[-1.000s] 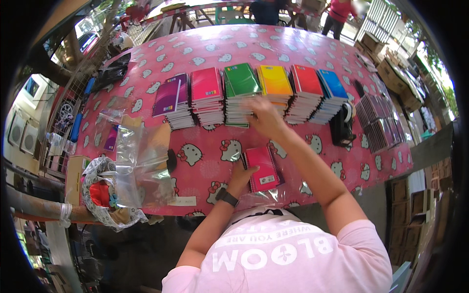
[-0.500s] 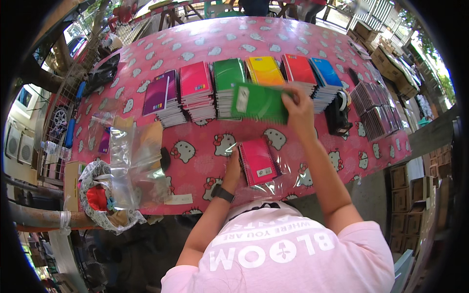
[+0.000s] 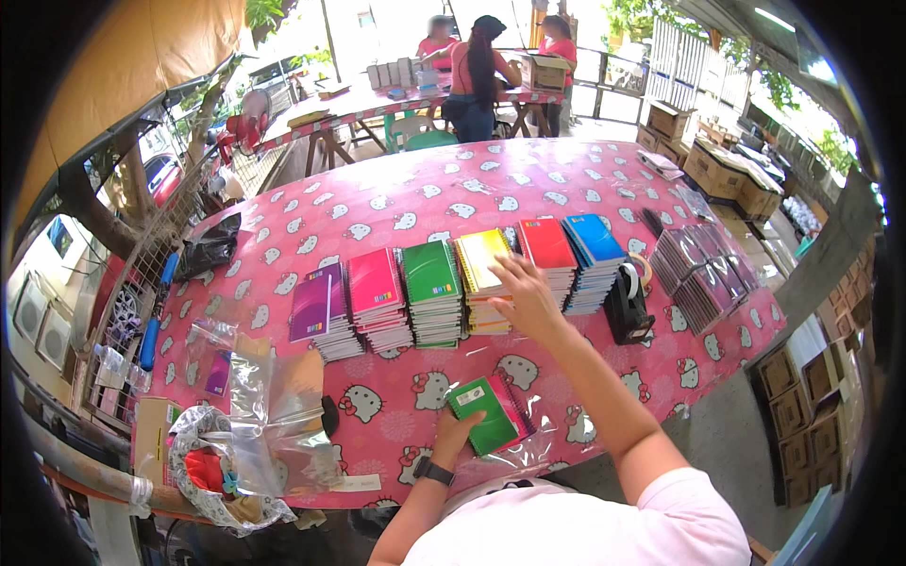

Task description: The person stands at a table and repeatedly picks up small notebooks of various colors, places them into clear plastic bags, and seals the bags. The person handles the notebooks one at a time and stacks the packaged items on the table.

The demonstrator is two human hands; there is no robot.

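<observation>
My left hand (image 3: 455, 437), with a dark watch on the wrist, grips a green spiral notebook (image 3: 494, 430) by its left side, thumb on top. Beneath it lies a pink spiral notebook (image 3: 514, 412), its coil showing at the right, over clear plastic (image 3: 538, 447) near the table edge. My right hand (image 3: 528, 300) is at the stack of yellow notebooks (image 3: 481, 259), fingers apart over its right edge; I cannot tell whether they touch the cover. Beside it stand stacks of green notebooks (image 3: 430, 274), pink notebooks (image 3: 375, 279), purple notebooks (image 3: 316, 304), red notebooks (image 3: 547, 245) and blue notebooks (image 3: 595, 240).
A black tape dispenser (image 3: 628, 307) stands right of the blue stack, beside wrapped bundles (image 3: 703, 274). Clear plastic bags (image 3: 274, 406) lie at the left above a cloth-lined basket (image 3: 203, 467). Several people (image 3: 477, 80) are at a farther table; cardboard boxes (image 3: 722, 174) sit beyond the right edge.
The green notebook has come down from my right hand onto the pink one, and my left hand now holds it. My right hand has moved to the yellow stack. The view has tilted up.
</observation>
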